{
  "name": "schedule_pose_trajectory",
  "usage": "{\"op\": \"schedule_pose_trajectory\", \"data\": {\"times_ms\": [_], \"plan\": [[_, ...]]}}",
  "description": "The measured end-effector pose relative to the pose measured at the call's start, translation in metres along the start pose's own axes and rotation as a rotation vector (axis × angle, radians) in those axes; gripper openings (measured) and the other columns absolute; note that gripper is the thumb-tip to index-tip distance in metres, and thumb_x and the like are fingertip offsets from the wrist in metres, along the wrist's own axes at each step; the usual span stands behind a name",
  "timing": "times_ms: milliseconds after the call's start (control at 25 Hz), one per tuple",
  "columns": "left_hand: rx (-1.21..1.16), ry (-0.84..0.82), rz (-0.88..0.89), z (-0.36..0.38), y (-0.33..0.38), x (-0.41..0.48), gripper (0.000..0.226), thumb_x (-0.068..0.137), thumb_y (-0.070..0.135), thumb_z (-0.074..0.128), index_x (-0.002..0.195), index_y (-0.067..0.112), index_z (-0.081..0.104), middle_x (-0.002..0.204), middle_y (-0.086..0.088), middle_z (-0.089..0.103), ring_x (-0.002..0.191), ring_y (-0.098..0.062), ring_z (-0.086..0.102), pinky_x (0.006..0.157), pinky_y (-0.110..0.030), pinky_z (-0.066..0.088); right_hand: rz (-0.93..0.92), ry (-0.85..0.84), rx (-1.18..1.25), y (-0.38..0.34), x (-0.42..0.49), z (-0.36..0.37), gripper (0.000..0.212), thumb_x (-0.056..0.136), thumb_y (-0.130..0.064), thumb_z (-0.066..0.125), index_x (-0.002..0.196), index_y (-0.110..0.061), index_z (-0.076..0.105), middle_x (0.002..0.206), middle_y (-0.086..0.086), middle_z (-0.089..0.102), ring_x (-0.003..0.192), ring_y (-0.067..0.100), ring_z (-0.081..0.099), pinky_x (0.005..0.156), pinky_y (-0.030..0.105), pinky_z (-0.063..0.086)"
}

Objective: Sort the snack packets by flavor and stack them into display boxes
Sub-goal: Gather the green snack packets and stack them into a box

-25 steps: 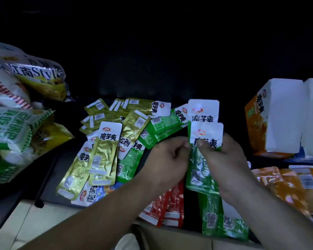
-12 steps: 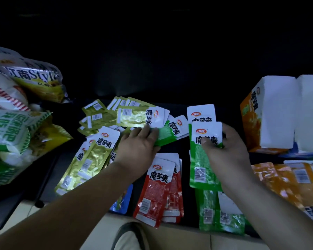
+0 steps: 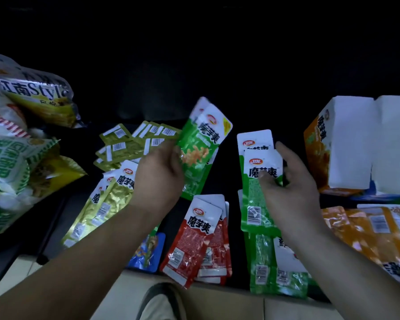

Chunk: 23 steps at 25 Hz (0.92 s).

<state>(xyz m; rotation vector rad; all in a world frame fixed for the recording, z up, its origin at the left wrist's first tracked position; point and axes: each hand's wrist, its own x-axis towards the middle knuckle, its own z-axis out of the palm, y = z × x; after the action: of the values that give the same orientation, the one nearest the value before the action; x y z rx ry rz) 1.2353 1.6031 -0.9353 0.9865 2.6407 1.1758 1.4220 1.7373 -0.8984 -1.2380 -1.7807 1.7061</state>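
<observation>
Since the last frame the left hand (image 3: 158,179) has come up off the pile. It now holds a couple of green packets (image 3: 200,146) in the air, tilted right, printed fronts towards me, fingers curled round their left edge. The right hand (image 3: 289,190) has barely moved and still grips its green stack (image 3: 259,195), thumb on the front, fingers behind. At least two packets in it; I can't tell the exact count.

Rest, big to small:
- The table (image 3: 232,172) is dark, lighting poor.
- Big snack bags (image 3: 9,158) are heaped at the left edge.
- The display box (image 3: 319,146) stands far right, orange side visible, white panels beside it. I can't see inside.
- Orange packets (image 3: 365,232) lie in front of the box, near right.
- Gold packets (image 3: 109,199) fan out under the left forearm.
- A second gold bunch (image 3: 127,144) sits behind the left hand, barcodes up.
- Red packets (image 3: 199,236) are stacked mid-table and overhang the near edge a bit.
- Loose green packets (image 3: 275,271) lie flat below the right hand, just right of the red.
- One blue packet (image 3: 148,250) lies left of the red, partly under the left arm.
</observation>
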Motion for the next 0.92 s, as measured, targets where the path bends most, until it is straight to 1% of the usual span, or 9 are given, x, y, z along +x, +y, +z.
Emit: {"op": "schedule_pose_trajectory", "data": {"times_ms": [160, 200, 240, 280, 400, 520, 600, 680, 920], "plan": [[-0.633, -0.154, -0.497, 0.002, 0.034, -0.043, 0.022, 0.108, 0.018, 0.048, 0.122, 0.019, 0.065, 0.093, -0.023, 0.067, 0.075, -0.020, 0.059, 0.063, -0.034, 0.049, -0.028, -0.053, -0.025, 0.000, -0.006, 0.010, 0.068, 0.105, -0.011, 0.056, 0.156, -0.046, 0.030, 0.099, -0.040, 0.056, 0.091, -0.016, 0.060, 0.063, 0.005, 0.053], [-0.674, -0.189, -0.505, 0.006, 0.042, -0.054, 0.024, 0.108, 0.017, 0.048, 0.125, 0.024, 0.063, 0.086, -0.019, 0.066, 0.072, -0.024, 0.057, 0.062, -0.035, 0.048, -0.030, -0.077, -0.026, 0.001, -0.009, 0.015, 0.065, 0.107, -0.014, 0.052, 0.156, -0.049, 0.029, 0.100, -0.039, 0.063, 0.097, -0.002, 0.063, 0.083, 0.024, 0.026], [-0.688, -0.212, -0.496, 0.011, 0.049, -0.064, 0.027, 0.107, 0.017, 0.049, 0.129, 0.030, 0.060, 0.081, -0.012, 0.064, 0.069, -0.020, 0.053, 0.060, -0.033, 0.047, -0.043, -0.091, -0.038, 0.001, -0.012, 0.019, 0.060, 0.109, -0.018, 0.047, 0.154, -0.052, 0.029, 0.126, -0.025, 0.043, 0.090, 0.007, 0.067, 0.045, 0.022, 0.032], [-0.683, -0.230, -0.464, 0.017, 0.053, -0.072, 0.031, 0.107, 0.017, 0.049, 0.130, 0.035, 0.058, 0.078, -0.005, 0.064, 0.065, -0.016, 0.053, 0.058, -0.030, 0.046, -0.050, -0.095, -0.037, 0.002, -0.014, 0.022, 0.054, 0.110, -0.023, 0.042, 0.154, -0.053, 0.030, 0.090, -0.031, 0.054, 0.081, 0.002, 0.070, 0.051, 0.016, 0.040], [-0.578, -0.272, -0.297, 0.037, 0.053, -0.084, 0.034, 0.107, 0.018, 0.048, 0.132, 0.039, 0.056, 0.072, -0.002, 0.063, 0.054, -0.007, 0.047, 0.050, -0.025, 0.041, -0.020, -0.101, 0.010, 0.002, -0.019, 0.024, 0.055, 0.104, -0.053, 0.029, 0.157, -0.056, 0.015, 0.161, -0.023, 0.034, 0.133, -0.008, 0.040, 0.098, 0.016, 0.037], [-0.351, -0.256, -0.153, 0.046, 0.045, -0.082, 0.039, 0.105, 0.022, 0.051, 0.144, 0.022, 0.054, 0.073, 0.005, 0.061, 0.052, -0.004, 0.049, 0.053, -0.018, 0.038, 0.002, -0.149, 0.019, 0.001, -0.024, 0.021, 0.066, 0.098, -0.061, 0.034, 0.153, -0.064, -0.003, 0.165, -0.021, 0.026, 0.131, -0.006, 0.039, 0.092, 0.012, 0.031], [-0.198, -0.287, -0.024, 0.042, 0.044, -0.077, 0.040, 0.102, 0.023, 0.053, 0.142, 0.019, 0.058, 0.087, 0.003, 0.063, 0.061, -0.005, 0.054, 0.058, -0.019, 0.042, -0.013, -0.136, -0.043, 0.005, -0.020, 0.019, 0.078, 0.105, -0.035, 0.052, 0.151, -0.068, -0.002, 0.150, 0.014, 0.046, 0.083, 0.024, 0.067, 0.067, 0.023, 0.046], [0.002, -0.266, 0.121, 0.033, 0.034, -0.065, 0.037, 0.098, 0.023, 0.052, 0.131, 0.018, 0.067, 0.103, -0.001, 0.064, 0.076, -0.013, 0.062, 0.066, -0.026, 0.053, -0.016, -0.143, -0.132, 0.006, -0.017, 0.015, 0.089, 0.104, -0.013, 0.055, 0.150, -0.070, 0.004, 0.124, 0.027, 0.057, 0.049, 0.023, 0.043, 0.046, 0.027, 0.039], [0.703, -0.448, -0.037, 0.021, 0.016, -0.004, 0.054, 0.094, 0.060, 0.053, 0.129, 0.019, 0.060, 0.117, -0.012, 0.062, 0.116, -0.038, 0.054, 0.086, -0.044, 0.053, -0.011, -0.084, -0.145, 0.017, -0.009, 0.004, 0.069, 0.106, -0.011, 0.050, 0.150, -0.061, 0.029, 0.085, -0.010, 0.058, 0.036, 0.005, 0.031, 0.044, 0.024, 0.039]]}}
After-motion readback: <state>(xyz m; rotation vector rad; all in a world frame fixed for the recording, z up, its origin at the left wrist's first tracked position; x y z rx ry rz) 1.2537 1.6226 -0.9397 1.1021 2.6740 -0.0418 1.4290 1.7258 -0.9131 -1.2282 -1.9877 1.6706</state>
